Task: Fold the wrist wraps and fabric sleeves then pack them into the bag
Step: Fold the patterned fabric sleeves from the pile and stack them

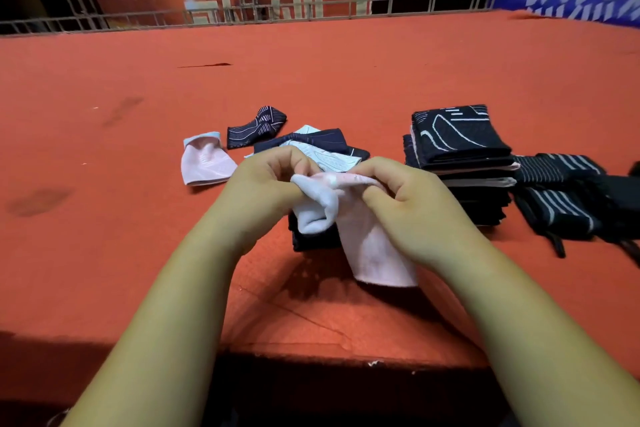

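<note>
1. The pale pink and white knitted fabric sleeve [377, 250] is at the centre of the frame. It is held up by its top edge and hangs down over the red carpeted tabletop [311, 73].
2. The left hand [266, 180] pinches the whiter, bunched end of that edge between thumb and curled fingers. The right hand [415, 201] pinches the pink end the same way, so both hands are grasping the sleeve.
3. Handling, as I judge it: the sleeve looks light, soft and stretchy. It sags and bunches wherever it is unsupported and will not hold a crease by itself.
4. The best hold seems to be the two corners of the open hem. Pulled gently apart there, the tube flattens before it is laid down and folded. There is little risk of damage; the likelier trouble is a twisted or uneven fold.
5. A dark folded piece [311, 239] lies right beneath the hanging sleeve.
6. Above the hands is a loose heap of light blue and navy sleeves [329, 146]. To its left lie a navy line-patterned sleeve [254, 130] and a flat pink sleeve [206, 165].
7. At centre right is a neat stack of folded dark sleeves [460, 139], with black wrist wraps with white stripes [554, 215] just beside it.
8. I cannot make out any bag.
</note>
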A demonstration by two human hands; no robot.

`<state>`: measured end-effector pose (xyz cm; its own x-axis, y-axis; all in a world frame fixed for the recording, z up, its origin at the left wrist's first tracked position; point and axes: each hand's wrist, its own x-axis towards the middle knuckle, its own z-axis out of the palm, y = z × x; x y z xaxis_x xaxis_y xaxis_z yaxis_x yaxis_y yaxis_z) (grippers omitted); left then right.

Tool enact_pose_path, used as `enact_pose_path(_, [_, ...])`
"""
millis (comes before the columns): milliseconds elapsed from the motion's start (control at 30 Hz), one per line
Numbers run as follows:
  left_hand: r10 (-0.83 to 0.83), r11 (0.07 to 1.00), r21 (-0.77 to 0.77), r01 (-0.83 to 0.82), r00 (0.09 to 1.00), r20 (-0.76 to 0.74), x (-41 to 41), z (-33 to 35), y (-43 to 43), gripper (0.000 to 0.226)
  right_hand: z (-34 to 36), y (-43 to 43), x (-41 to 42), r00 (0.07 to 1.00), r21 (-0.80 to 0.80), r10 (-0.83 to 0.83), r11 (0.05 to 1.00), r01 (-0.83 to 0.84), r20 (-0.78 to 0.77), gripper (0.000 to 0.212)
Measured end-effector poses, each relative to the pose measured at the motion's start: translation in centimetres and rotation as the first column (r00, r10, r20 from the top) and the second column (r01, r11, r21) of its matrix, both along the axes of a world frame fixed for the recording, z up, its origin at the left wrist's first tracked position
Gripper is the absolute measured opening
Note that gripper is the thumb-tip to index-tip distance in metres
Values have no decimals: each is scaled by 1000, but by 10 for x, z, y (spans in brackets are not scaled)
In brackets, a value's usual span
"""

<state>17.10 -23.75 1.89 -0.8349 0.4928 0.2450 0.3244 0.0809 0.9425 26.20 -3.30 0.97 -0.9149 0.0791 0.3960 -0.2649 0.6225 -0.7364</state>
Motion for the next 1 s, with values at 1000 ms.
enact_pose_path(1000, [46,985,173,-7,975,-218,-2,-17,24,51,-18,-2,-20,959,-653,72,747,130,274,35])
